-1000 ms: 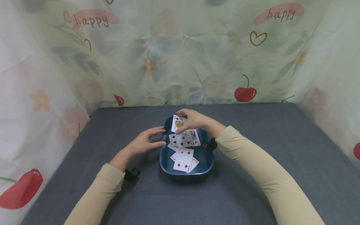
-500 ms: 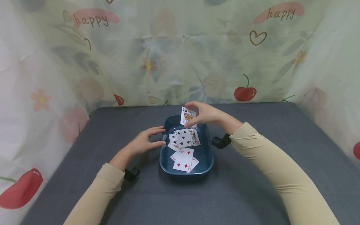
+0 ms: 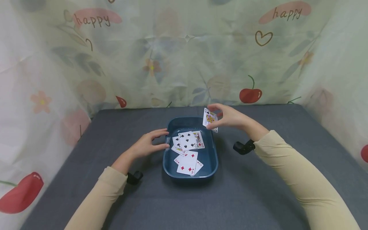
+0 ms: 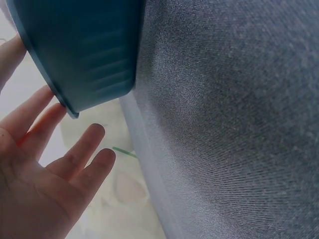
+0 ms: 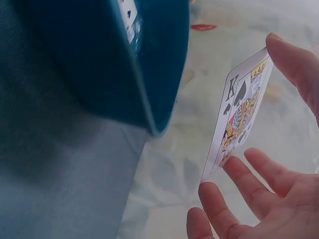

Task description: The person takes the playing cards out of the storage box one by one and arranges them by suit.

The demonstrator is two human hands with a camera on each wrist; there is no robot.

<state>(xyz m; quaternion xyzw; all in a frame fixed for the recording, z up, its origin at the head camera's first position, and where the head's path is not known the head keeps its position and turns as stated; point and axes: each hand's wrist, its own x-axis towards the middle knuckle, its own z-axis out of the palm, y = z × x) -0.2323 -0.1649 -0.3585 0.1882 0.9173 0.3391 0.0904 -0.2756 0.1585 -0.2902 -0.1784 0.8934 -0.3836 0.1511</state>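
The right hand [image 3: 230, 117] had its thumb and fingers clamped on a playing card [image 5: 239, 109], which hung tilted between them, just beside the far right corner of the tray [image 3: 209, 161]. The card was a king of spades: thin and white, with a black K and spade in the corner and a figure in yellow, red and blue. Nearer the person than those fingers, inside the dark blue tray, lay overlapping spades and picture cards [image 3: 187, 141], then, nearer still, two diamonds [image 3: 187, 163]. The left hand [image 3: 146, 145] had its fingers spread apart, some tips touching the tray's rim. Beneath both sets of fingers was the grey table [image 3: 178, 207].
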